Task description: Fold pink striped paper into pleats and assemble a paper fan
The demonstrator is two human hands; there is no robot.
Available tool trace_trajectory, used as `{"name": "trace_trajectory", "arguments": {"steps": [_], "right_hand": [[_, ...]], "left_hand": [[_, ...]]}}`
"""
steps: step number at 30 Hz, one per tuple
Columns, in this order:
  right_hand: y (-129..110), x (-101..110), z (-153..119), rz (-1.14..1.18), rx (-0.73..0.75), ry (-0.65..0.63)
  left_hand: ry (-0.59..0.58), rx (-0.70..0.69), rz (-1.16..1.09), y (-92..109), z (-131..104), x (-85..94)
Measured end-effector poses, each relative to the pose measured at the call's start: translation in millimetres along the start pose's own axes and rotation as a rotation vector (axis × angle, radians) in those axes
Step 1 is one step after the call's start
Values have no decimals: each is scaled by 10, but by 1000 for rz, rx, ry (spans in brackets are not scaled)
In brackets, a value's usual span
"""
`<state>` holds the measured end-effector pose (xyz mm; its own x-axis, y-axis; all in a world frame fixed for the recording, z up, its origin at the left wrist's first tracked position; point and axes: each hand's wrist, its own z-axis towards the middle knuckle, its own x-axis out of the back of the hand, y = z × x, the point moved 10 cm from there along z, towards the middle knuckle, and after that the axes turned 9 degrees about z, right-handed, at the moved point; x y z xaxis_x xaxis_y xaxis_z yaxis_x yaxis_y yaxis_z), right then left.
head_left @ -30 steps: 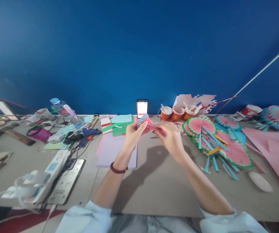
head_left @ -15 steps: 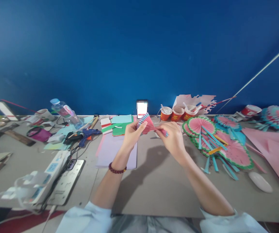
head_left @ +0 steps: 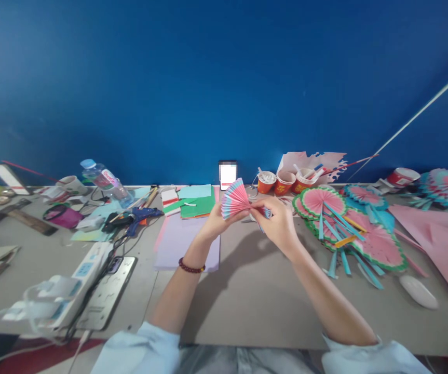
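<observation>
A pleated paper fan, pink with a light blue edge, is held up above the table between my two hands. My left hand supports its spread half from below, thumb along the folds. My right hand pinches the fan near its gathered middle, and a narrower blue-and-pink part shows behind those fingers. Beneath my left forearm lie lilac paper sheets. To the right of my right hand rest finished-looking watermelon paper fans with green edges and blue strips.
Red paper cups and a lit phone stand along the blue wall. On the left are a glue gun, a water bottle, a power strip and another phone. A white mouse sits at right.
The pleated fan's left half has spread wider and turned its face toward me. My left hand has shifted lower beneath it, while my right hand stays at the middle.
</observation>
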<state>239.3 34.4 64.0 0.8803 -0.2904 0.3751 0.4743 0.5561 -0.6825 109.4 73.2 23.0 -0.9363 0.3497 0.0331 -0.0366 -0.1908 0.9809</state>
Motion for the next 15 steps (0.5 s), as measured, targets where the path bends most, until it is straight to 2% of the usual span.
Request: {"name": "trace_trajectory", "arguments": {"steps": [2,10,15], "right_hand": [[-36,12,-3,-43,30,14],[-54,113,9,-204,59,82],[31,164,0,-228,11,132]], "left_hand": [[74,-4,28,-5,7,63],[187,-64,-93,118,22,166],[149,-6,-45,66,5,70]]}}
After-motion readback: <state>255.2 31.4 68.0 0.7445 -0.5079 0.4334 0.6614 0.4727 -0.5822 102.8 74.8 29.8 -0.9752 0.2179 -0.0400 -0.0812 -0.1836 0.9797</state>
